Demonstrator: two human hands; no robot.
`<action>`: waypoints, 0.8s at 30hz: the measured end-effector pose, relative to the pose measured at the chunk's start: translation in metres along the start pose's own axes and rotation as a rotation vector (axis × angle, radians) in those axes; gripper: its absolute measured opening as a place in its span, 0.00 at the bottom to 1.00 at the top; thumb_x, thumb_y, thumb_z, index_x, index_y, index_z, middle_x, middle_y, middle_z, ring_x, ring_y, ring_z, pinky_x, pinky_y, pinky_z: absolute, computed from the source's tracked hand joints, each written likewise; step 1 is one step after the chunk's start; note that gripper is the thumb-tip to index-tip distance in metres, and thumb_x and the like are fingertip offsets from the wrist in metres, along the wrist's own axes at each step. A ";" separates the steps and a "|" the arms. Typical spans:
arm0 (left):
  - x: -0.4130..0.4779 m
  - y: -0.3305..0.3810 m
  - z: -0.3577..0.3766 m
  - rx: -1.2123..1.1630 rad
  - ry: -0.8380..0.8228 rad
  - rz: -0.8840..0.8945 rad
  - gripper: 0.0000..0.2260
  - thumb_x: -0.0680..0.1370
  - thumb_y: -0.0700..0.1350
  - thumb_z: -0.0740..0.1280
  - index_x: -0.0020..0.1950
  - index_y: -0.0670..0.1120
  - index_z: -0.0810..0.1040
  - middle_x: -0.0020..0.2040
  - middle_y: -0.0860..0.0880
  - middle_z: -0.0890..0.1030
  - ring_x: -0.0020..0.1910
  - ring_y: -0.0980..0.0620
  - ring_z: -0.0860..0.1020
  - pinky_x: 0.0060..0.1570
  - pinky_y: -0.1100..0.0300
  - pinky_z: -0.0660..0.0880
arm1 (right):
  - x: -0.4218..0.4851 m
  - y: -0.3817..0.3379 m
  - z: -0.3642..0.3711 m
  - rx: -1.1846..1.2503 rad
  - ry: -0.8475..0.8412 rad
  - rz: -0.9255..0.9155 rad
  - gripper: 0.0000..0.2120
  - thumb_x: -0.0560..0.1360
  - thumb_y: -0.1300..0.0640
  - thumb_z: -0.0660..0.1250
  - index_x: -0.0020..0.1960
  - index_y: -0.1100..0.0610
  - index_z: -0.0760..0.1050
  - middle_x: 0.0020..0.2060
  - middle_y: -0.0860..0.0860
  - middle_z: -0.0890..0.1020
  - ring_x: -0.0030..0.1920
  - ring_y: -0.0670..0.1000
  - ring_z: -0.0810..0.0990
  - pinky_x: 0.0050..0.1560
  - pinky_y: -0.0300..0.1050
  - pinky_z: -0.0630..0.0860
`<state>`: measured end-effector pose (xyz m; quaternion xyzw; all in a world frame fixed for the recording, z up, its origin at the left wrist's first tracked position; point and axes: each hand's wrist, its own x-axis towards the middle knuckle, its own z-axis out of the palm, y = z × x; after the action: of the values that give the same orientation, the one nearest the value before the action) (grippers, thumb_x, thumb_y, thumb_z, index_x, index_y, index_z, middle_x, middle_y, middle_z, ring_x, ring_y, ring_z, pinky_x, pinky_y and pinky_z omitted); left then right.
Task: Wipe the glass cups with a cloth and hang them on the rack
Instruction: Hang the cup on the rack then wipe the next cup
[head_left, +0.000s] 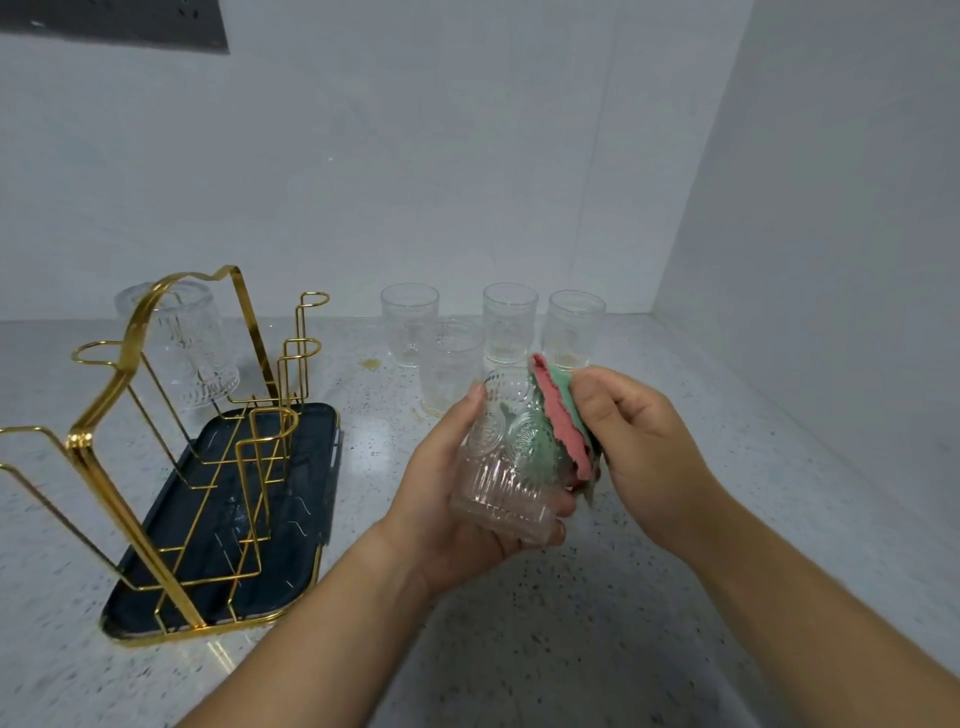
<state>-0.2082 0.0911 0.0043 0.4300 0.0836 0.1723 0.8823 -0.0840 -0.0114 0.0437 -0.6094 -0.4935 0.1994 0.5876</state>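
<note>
Now: left fingers (475, 397) clamp 1 cup (506, 467); right fingers (597, 405) pinch 1 cloth (553, 413); 4 cups (409, 322) (510, 322) (574, 327) (452, 358) standing; 1 on rack (79, 441).

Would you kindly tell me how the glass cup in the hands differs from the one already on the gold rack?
The held cup lies tilted in the left hand; the rack cup hangs upside down on the gold rack. The right hand holds a cloth against the held cup; no hand touches the rack cup. Both are clear patterned glass.
</note>
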 end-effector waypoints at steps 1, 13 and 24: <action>0.000 -0.001 0.000 0.067 0.042 0.021 0.29 0.79 0.67 0.59 0.50 0.44 0.88 0.45 0.40 0.85 0.36 0.44 0.82 0.38 0.54 0.77 | -0.001 0.003 0.002 0.010 0.013 0.002 0.18 0.83 0.49 0.59 0.41 0.59 0.77 0.30 0.53 0.77 0.29 0.58 0.76 0.33 0.47 0.76; 0.004 -0.011 -0.010 0.452 0.162 0.179 0.32 0.77 0.60 0.68 0.67 0.34 0.74 0.64 0.27 0.77 0.64 0.24 0.76 0.66 0.28 0.73 | 0.005 -0.026 -0.015 -0.167 -0.201 0.115 0.12 0.83 0.57 0.64 0.42 0.56 0.82 0.28 0.51 0.80 0.28 0.49 0.77 0.29 0.41 0.76; 0.001 -0.010 -0.004 0.128 0.006 -0.052 0.21 0.76 0.59 0.67 0.56 0.45 0.89 0.52 0.39 0.87 0.47 0.42 0.87 0.47 0.44 0.85 | 0.002 -0.018 -0.020 -0.057 0.002 0.115 0.12 0.81 0.56 0.66 0.43 0.54 0.85 0.33 0.48 0.86 0.33 0.45 0.82 0.35 0.36 0.77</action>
<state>-0.2065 0.0885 -0.0064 0.4828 0.1084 0.1448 0.8569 -0.0738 -0.0236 0.0654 -0.6533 -0.4626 0.2180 0.5583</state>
